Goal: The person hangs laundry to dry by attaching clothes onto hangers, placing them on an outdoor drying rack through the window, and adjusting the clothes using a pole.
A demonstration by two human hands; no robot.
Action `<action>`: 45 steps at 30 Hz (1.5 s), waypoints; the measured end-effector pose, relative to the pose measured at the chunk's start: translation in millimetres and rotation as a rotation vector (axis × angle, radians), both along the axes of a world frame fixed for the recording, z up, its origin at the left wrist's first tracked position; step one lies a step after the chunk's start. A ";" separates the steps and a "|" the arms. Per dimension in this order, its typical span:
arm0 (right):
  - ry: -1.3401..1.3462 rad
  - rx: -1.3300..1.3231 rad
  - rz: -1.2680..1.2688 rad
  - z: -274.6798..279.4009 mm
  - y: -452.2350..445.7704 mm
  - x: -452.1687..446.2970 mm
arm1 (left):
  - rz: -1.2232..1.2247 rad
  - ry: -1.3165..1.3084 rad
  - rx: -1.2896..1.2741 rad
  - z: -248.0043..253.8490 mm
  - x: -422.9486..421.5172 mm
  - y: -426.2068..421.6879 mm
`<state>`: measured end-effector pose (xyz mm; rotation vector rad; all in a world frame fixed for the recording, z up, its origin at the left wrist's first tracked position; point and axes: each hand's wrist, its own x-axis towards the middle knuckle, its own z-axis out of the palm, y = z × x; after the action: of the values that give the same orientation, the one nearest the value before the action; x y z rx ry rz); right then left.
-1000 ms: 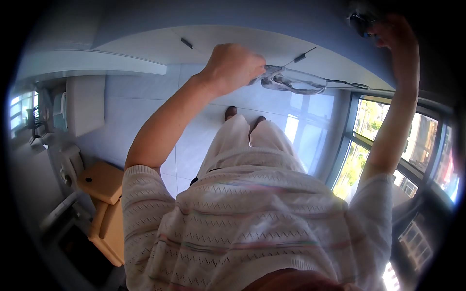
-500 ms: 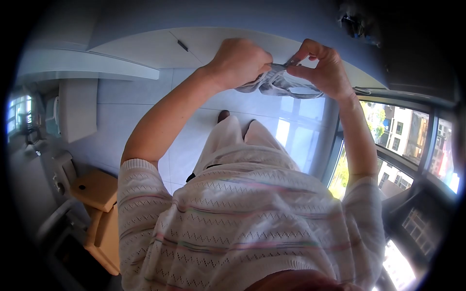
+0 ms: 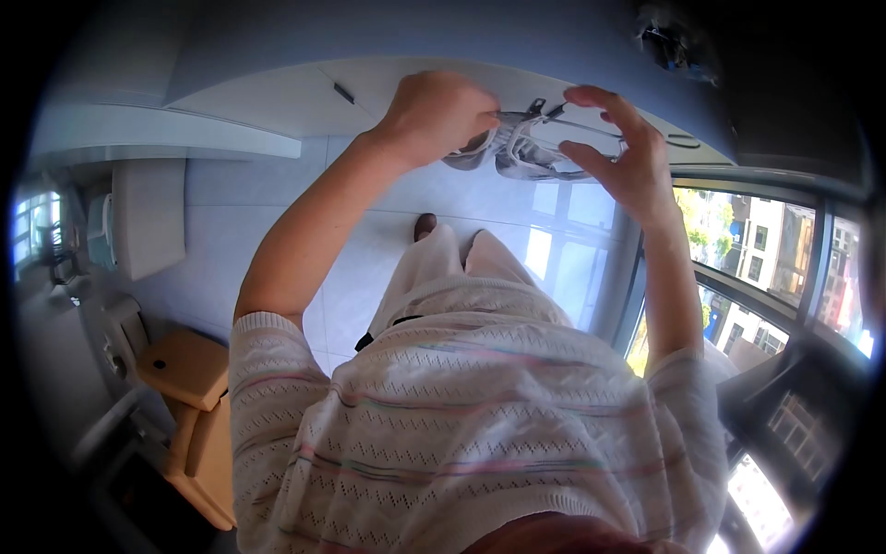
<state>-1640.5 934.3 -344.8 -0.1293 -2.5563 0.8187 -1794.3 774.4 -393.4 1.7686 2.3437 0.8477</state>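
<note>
My left hand is closed around one end of a greyish, partly see-through bundle with straps or loops, which hangs in front of the cabinet. Just right of the bundle, my right hand has its thumb and forefinger spread apart. A small dark clip-like piece shows at the bundle's top, between the hands. Whether the right fingers touch the bundle is not clear. What exactly the bundle is cannot be made out.
A pale cabinet front with a dark handle lies beyond the hands, under a grey counter. A dark object stands at the counter's upper right. Windows are at right, an orange-tan box at lower left.
My right hand came from the dark object at the upper right to the bundle, pinched its top, then spread its fingers. My left hand has kept its hold. A dark clip-like piece now shows on the bundle.
</note>
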 end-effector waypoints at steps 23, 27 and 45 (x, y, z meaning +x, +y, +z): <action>-0.331 -0.550 -0.066 -83.5 128.7 64.1 | 0.282 -0.367 0.043 43.2 -29.1 -71.5; -0.532 -0.557 0.091 -61.2 120.5 52.2 | 0.303 -0.501 0.016 51.3 -43.8 -94.8; 0.067 -0.726 0.065 -49.5 16.4 38.9 | 0.574 -0.271 0.546 45.0 -19.0 -90.9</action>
<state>-1601.6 950.6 -394.2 -0.2348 -2.0916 1.7053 -1813.3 683.5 -348.3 0.9663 2.6103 1.8164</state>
